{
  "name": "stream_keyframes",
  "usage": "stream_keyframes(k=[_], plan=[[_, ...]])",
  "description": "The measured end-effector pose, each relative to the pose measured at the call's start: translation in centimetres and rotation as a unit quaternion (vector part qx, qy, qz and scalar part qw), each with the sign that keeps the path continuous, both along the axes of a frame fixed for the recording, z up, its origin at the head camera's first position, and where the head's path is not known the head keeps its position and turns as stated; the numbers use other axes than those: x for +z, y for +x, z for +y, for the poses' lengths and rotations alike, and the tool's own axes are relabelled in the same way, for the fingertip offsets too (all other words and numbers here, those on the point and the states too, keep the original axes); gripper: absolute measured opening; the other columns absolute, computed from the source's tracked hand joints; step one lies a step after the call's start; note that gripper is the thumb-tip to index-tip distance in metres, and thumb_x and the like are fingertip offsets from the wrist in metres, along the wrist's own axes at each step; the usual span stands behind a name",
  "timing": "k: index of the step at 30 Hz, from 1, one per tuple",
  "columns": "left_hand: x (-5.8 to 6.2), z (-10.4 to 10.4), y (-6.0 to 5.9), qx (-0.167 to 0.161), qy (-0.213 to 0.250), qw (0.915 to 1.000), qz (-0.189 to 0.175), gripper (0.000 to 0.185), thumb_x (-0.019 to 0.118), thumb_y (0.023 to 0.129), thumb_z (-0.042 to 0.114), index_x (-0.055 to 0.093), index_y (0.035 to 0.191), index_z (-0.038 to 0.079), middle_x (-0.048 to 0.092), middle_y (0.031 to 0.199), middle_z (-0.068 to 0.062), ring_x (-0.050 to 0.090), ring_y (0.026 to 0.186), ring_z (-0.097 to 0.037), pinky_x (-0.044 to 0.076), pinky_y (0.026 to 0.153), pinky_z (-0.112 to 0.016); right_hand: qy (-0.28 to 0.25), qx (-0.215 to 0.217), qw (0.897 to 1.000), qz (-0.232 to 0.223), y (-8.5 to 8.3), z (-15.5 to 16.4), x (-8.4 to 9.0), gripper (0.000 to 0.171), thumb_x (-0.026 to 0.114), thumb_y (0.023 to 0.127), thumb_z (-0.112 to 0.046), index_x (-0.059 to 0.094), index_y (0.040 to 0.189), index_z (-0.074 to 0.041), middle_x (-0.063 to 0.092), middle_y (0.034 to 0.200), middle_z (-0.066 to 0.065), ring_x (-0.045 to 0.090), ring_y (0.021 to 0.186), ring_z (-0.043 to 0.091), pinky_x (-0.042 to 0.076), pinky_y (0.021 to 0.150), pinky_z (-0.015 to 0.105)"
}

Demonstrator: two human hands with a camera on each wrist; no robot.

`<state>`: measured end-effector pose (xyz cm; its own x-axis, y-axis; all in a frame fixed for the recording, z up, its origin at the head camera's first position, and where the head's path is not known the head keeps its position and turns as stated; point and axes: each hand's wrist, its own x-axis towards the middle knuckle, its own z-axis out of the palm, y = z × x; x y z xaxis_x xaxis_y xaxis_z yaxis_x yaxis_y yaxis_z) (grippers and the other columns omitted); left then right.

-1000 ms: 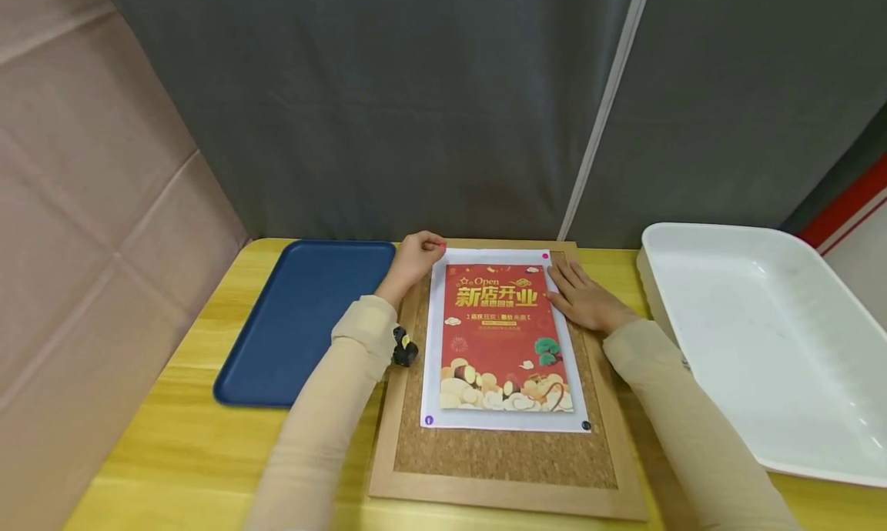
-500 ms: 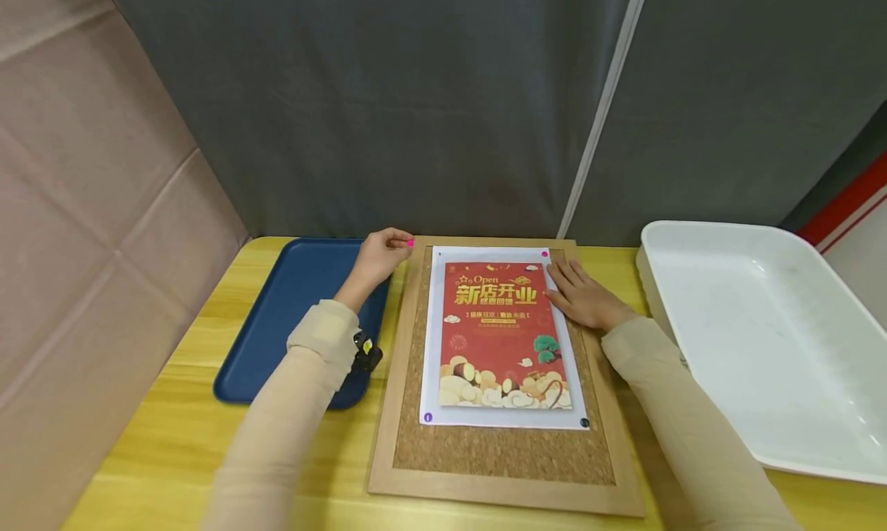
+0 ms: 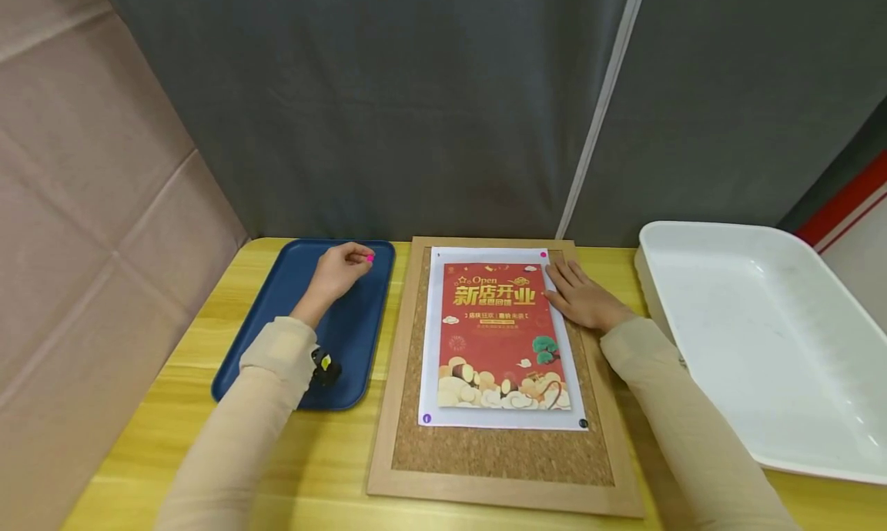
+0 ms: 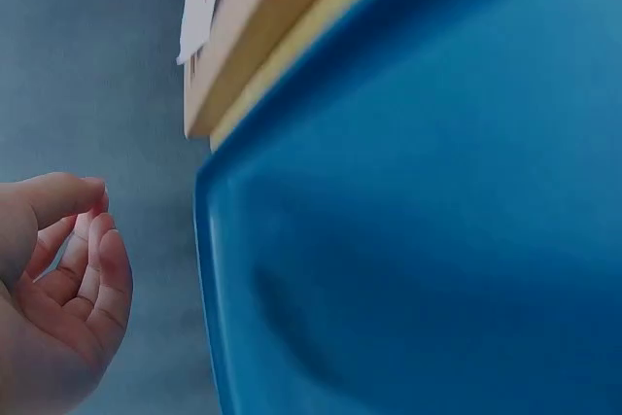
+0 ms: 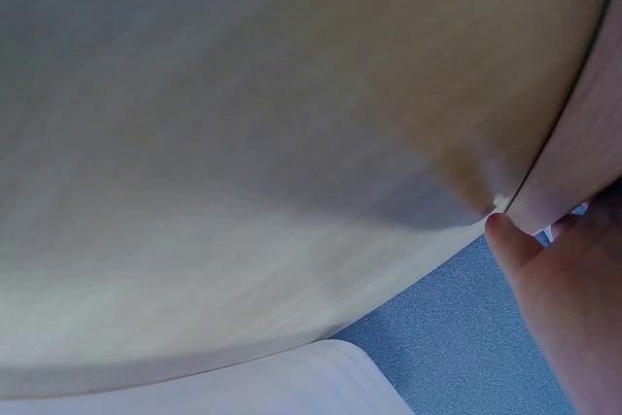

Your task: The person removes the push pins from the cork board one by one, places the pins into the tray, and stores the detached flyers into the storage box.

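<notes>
The left hand [image 3: 337, 272] hovers over the far end of the blue tray [image 3: 277, 338], its fingers [image 3: 360, 255] curled together and pinching a small pink pin [image 3: 370, 258] at the tips. From the left wrist view the fingertips are bunched against the thumb, though the pin itself is hidden there. The tray lies just left of the corkboard [image 3: 499, 454], so it seems the place for loose pins.

The right hand [image 3: 580, 296] lies flat, fingers straight and slightly spread, on the poster's [image 3: 497, 335] right edge near the top of the corkboard. That pressure looks meant to keep the sheet from sliding or curling while one corner is free: the poster's top left corner shows no pin, while a pink pin [image 3: 543, 253] sits at the top right, a purple one [image 3: 426, 419] at the bottom left and a dark one [image 3: 584, 423] at the bottom right.

The corkboard rests flat on the yellow tabletop [image 3: 194, 454]. A white tub [image 3: 762, 338] stands right of the corkboard, well apart from both hands.
</notes>
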<state>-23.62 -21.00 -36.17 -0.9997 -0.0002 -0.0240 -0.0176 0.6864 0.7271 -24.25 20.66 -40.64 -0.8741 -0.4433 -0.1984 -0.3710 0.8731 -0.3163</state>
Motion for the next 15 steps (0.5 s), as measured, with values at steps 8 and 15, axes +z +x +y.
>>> stream_keyframes(k=[8,15], plan=[[-0.6,-2.5,0.4,0.026,-0.026,0.9993,-0.001,0.031,0.054,0.096,0.013,0.06,0.122,-0.003,0.063,0.118,-0.024,0.06,0.109,-0.036,0.051,0.092,-0.046,-0.002,-0.001,1.0,0.004,0.0,0.0,0.0,0.069,0.035,0.101,-0.039,0.01,0.152,0.0,0.003,0.159,0.026,-0.002,0.146,0.047,0.009,0.118,0.059],[-1.4,-4.1,0.8,0.039,-0.045,0.9982,-0.003,0.029,0.054,0.097,0.013,0.061,0.119,-0.004,0.062,0.116,-0.025,0.06,0.104,-0.035,0.05,0.091,-0.045,-0.001,-0.002,1.0,0.002,0.0,0.0,-0.1,0.068,0.034,0.102,-0.039,0.009,0.153,-0.001,0.002,0.159,0.025,-0.003,0.146,0.046,0.008,0.119,0.059]])
